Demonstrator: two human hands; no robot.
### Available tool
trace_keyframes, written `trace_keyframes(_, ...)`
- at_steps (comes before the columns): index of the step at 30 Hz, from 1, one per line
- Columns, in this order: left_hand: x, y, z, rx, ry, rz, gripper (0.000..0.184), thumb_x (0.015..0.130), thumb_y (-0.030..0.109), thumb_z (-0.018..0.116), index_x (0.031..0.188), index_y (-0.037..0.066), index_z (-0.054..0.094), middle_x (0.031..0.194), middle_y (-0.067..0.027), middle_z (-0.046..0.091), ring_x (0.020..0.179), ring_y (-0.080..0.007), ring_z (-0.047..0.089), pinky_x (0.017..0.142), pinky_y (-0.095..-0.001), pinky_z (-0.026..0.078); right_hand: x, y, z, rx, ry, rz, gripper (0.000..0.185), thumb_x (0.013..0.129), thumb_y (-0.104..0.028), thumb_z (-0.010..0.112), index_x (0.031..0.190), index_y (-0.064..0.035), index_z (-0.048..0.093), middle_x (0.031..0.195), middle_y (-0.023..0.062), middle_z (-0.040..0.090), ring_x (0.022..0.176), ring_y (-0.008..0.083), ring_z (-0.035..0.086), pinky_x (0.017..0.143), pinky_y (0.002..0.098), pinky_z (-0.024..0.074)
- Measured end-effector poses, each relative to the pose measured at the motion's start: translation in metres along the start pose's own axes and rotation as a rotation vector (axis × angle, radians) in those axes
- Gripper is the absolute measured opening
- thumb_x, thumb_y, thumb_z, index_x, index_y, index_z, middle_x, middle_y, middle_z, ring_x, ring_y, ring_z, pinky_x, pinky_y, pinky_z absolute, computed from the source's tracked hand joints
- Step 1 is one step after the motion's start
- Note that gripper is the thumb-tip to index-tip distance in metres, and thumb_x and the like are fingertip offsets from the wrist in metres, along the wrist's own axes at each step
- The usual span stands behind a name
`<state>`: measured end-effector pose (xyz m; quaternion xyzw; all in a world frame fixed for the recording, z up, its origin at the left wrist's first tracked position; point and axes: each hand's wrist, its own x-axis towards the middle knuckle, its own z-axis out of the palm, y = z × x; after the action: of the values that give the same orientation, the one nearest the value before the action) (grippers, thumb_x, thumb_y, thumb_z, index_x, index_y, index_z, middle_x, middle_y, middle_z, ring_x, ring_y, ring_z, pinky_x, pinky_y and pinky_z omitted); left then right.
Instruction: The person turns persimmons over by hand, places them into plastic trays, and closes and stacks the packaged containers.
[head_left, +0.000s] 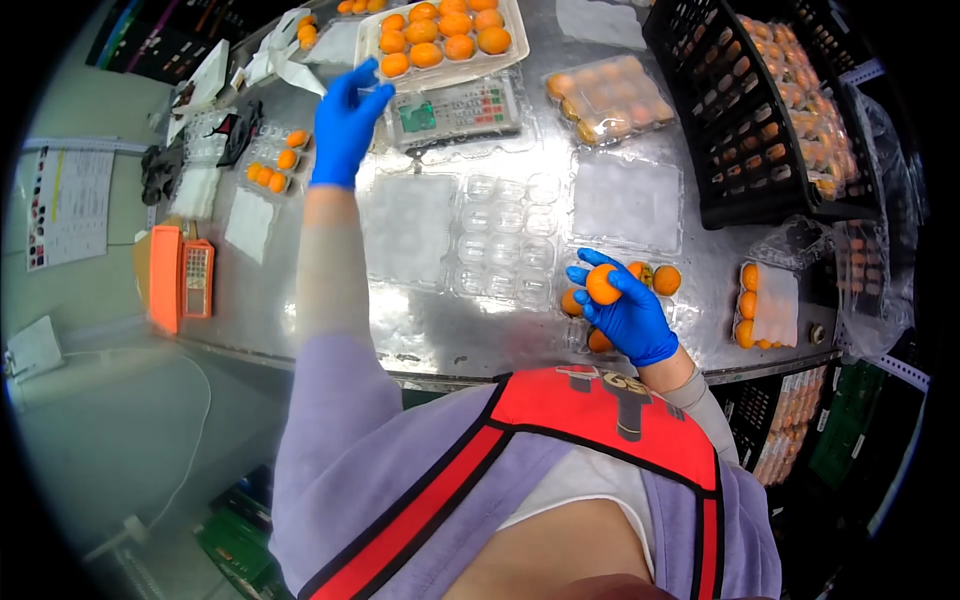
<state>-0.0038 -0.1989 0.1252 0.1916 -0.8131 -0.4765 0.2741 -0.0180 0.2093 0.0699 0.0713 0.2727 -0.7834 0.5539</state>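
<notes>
My right hand, in a blue glove, holds one orange persimmon between thumb and fingers. Several loose persimmons lie on the metal table around that hand, partly hidden by it. My left hand, also gloved in blue, reaches forward with its fingers apart and nothing in them. Its fingertips are at the near left corner of a pale tray of persimmons; I cannot tell whether they touch. This tray rests on a digital scale. Between the hands lies an open clear plastic clamshell with moulded cups.
A black crate with packed fruit stands at the right. Closed fruit packs lie near it, and another pack sits at the right edge. An orange device stands at the left edge, with a part-filled clear pack beyond.
</notes>
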Motion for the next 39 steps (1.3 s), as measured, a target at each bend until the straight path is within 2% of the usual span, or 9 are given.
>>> trace_keyframes(2, -0.053, 0.02, 0.001, -0.301, -0.051, -0.102, 0.039, 0.082, 0.008, 0.062, 0.12, 0.001, 0.055, 0.117, -0.0104, 0.057, 0.101, -0.0149, 0.054, 0.089, -0.0279, 0.044, 0.0, 0.002, -0.002, -0.012, -0.009, 0.002, 0.05, 0.088, -0.02, 0.052, 0.132, -0.0013, 0.038, 0.114, 0.0152, 0.054, 0.09, 0.0206, 0.055, 0.078, 0.0302, 0.0478)
trace_keyframes(6, -0.149, 0.034, 0.039, -0.178, -0.391, -0.184, 0.041, 0.075, 0.004, 0.068, 0.115, 0.003, 0.059, 0.109, -0.0063, 0.061, 0.083, -0.0105, 0.058, 0.078, -0.0243, 0.046, -0.001, 0.005, -0.002, -0.046, -0.029, 0.01, 0.049, 0.089, -0.02, 0.051, 0.132, -0.0024, 0.038, 0.114, 0.0144, 0.055, 0.093, 0.0202, 0.056, 0.076, 0.0278, 0.0486)
trace_keyframes(8, -0.182, 0.05, 0.076, -0.23, -0.544, -0.11, 0.043, 0.074, 0.009, 0.071, 0.116, 0.005, 0.059, 0.105, -0.0052, 0.062, 0.081, -0.0108, 0.057, 0.075, -0.0252, 0.046, -0.003, 0.006, 0.001, -0.062, -0.026, 0.014, 0.048, 0.089, -0.02, 0.051, 0.132, -0.0027, 0.038, 0.114, 0.0142, 0.055, 0.093, 0.0201, 0.057, 0.076, 0.0277, 0.0489)
trace_keyframes(10, -0.202, 0.056, 0.105, -0.287, -0.569, -0.046, 0.044, 0.073, 0.012, 0.073, 0.115, 0.008, 0.059, 0.101, -0.0046, 0.062, 0.081, -0.0128, 0.058, 0.073, -0.0262, 0.047, -0.005, 0.007, 0.001, -0.073, -0.022, 0.012, 0.048, 0.089, -0.021, 0.051, 0.132, -0.0029, 0.039, 0.114, 0.0141, 0.055, 0.094, 0.02, 0.057, 0.076, 0.0276, 0.0491)
trace_keyframes(13, -0.207, 0.064, 0.13, -0.231, -0.603, 0.041, 0.042, 0.073, 0.02, 0.072, 0.112, 0.011, 0.058, 0.093, -0.007, 0.06, 0.078, -0.019, 0.059, 0.071, -0.0289, 0.048, -0.007, 0.007, -0.004, -0.078, 0.011, -0.023, 0.047, 0.089, -0.022, 0.051, 0.131, -0.0031, 0.04, 0.116, 0.0136, 0.054, 0.095, 0.0199, 0.057, 0.076, 0.0277, 0.0492)
trace_keyframes(19, -0.193, 0.071, 0.139, -0.08, -0.63, 0.21, 0.041, 0.073, 0.024, 0.071, 0.111, 0.014, 0.058, 0.096, -0.0074, 0.062, 0.083, -0.0245, 0.062, 0.073, -0.0347, 0.05, -0.008, 0.001, -0.007, -0.099, -0.016, -0.037, 0.046, 0.088, -0.025, 0.051, 0.128, -0.0039, 0.044, 0.117, 0.0104, 0.054, 0.101, 0.0184, 0.055, 0.082, 0.0287, 0.0477)
trace_keyframes(28, -0.196, 0.07, 0.135, -0.06, -0.639, 0.113, 0.043, 0.072, 0.026, 0.073, 0.11, 0.011, 0.059, 0.096, -0.0087, 0.062, 0.087, -0.0265, 0.061, 0.078, -0.036, 0.048, 0.0, 0.004, -0.004, -0.129, 0.023, 0.005, 0.046, 0.088, -0.025, 0.051, 0.127, -0.0032, 0.044, 0.117, 0.0113, 0.053, 0.101, 0.018, 0.055, 0.084, 0.0299, 0.0476)
trace_keyframes(34, -0.201, 0.062, 0.139, 0.02, -0.513, 0.224, 0.053, 0.067, 0.03, 0.074, 0.113, 0.014, 0.056, 0.101, -0.0091, 0.06, 0.092, -0.0295, 0.058, 0.078, -0.0388, 0.047, 0.004, 0.008, 0.007, -0.211, -0.006, -0.055, 0.049, 0.089, -0.025, 0.05, 0.131, -0.0037, 0.038, 0.121, 0.01, 0.05, 0.103, 0.0198, 0.054, 0.086, 0.0309, 0.0473)
trace_keyframes(39, -0.196, 0.062, 0.133, 0.018, -0.467, 0.198, 0.054, 0.066, 0.026, 0.076, 0.113, 0.01, 0.056, 0.101, -0.0107, 0.059, 0.091, -0.0286, 0.059, 0.078, -0.0369, 0.048, 0.009, 0.01, 0.026, -0.451, 0.043, -0.139, 0.058, 0.091, -0.029, 0.049, 0.141, -0.0095, 0.027, 0.123, 0.0098, 0.048, 0.107, 0.02, 0.053, 0.089, 0.0323, 0.0451)
